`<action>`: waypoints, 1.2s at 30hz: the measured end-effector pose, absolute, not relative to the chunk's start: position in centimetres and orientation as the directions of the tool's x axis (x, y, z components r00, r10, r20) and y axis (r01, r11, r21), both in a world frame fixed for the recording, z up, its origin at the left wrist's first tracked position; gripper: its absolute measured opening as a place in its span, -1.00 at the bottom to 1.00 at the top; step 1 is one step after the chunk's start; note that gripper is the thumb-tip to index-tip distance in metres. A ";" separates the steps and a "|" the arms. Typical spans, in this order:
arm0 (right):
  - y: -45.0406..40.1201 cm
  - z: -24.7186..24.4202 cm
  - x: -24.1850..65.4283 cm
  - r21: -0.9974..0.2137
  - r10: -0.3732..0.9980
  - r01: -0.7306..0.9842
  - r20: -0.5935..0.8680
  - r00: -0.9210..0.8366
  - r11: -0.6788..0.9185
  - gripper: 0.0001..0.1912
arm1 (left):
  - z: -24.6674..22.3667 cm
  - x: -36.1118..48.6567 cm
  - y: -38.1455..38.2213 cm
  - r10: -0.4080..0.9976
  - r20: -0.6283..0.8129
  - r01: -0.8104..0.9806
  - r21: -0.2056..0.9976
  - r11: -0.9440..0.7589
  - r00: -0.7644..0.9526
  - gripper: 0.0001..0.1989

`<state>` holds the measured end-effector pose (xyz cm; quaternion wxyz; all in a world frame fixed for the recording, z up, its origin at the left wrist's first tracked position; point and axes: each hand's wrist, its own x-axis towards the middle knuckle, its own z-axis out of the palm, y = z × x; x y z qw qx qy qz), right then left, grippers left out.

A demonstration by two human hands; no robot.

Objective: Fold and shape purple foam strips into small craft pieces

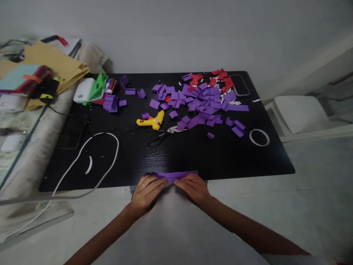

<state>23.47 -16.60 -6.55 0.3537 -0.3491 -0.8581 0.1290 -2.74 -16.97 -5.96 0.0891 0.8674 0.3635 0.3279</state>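
Observation:
A purple paper strip [179, 175] lies along the front edge of the black table, close against my body. My left hand [146, 192], with a ring on one finger, presses the strip's left part with its fingers together. On the right part, the fingers of my right hand [195, 188] are closed over the paper in the same way. Some of the strip is hidden beneath both hands. Beyond them lie a yellow glue gun [154, 122] and a metal cutting tool [173, 129] with dark handles, its tip partly by purple paper.
Many folded purple paper pieces [204, 99] are heaped mid-table, with red paper pieces [223, 76] behind. A white ring [259, 145] lies at right. A white cable [117, 147] loops at left, near green paper [97, 88]. A white stool [299, 112] stands right.

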 end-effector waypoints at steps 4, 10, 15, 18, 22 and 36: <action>-16.4 -6.1 23.0 -0.517 0.707 0.488 0.582 -0.402 0.703 -0.77 | -6.2 -2.7 -17.0 0.679 0.526 0.570 0.383 -0.727 0.512 -0.69; -16.4 -6.1 23.0 -0.500 0.700 0.494 0.571 -0.430 0.711 -0.77 | -6.3 -2.6 -17.0 0.681 0.525 0.578 0.377 -0.723 0.510 -0.70; -16.3 -6.0 23.0 -0.464 0.693 0.521 0.559 -0.455 0.716 -0.73 | -5.6 -2.5 -16.9 0.704 0.449 0.621 0.343 -0.705 0.550 -0.57; -16.4 -6.1 23.0 -0.466 0.700 0.527 0.546 -0.461 0.711 -0.73 | -5.4 -2.4 -16.7 0.681 0.462 0.623 0.301 -0.722 0.568 -0.58; -16.6 -6.1 22.9 -0.462 0.718 0.552 0.490 -0.493 0.694 -0.67 | -5.3 -2.3 -16.5 0.674 0.454 0.629 0.273 -0.727 0.582 -0.60; -16.6 -5.5 23.1 -0.445 0.759 0.625 0.491 -0.429 0.641 -0.71 | -5.2 -2.4 -16.4 0.682 0.434 0.627 0.287 -0.724 0.588 -0.59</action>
